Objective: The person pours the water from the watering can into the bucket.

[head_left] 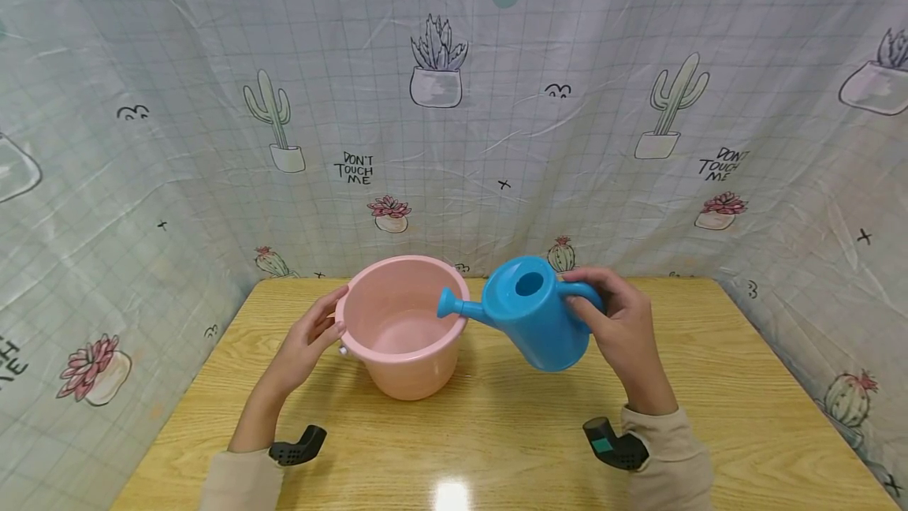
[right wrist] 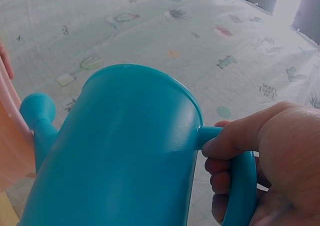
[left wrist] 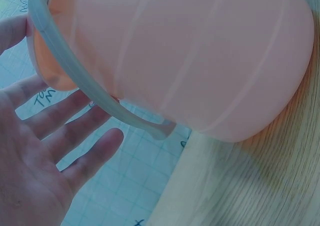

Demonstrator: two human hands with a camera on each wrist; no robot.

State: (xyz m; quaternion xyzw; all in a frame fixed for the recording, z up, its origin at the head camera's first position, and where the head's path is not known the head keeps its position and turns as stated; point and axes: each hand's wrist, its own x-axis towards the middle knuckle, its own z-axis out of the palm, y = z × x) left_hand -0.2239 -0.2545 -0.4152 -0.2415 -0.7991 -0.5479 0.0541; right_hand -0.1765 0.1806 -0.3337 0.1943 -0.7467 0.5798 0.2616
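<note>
While the head view shows the pink bucket (head_left: pixel 413 377) standing on the table (head_left: pixel 731 385) and the blue watering can (head_left: pixel 546 333) tilted, its spout (head_left: pixel 461 307) over the rim (head_left: pixel 418 356), only the left wrist view shows the bucket's pale carrying handle (left wrist: pixel 75 71). Left hand (head_left: pixel 303 345): fingers spread, touching the rim, nothing clasped. Right hand (head_left: pixel 623 320): fingers curled round the can's handle (right wrist: pixel 243 186).

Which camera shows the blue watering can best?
The head view: the watering can fits wholly in frame, spout included, with the right hand on its handle. The right wrist view cuts off its lower part; the left wrist view misses it.
</note>
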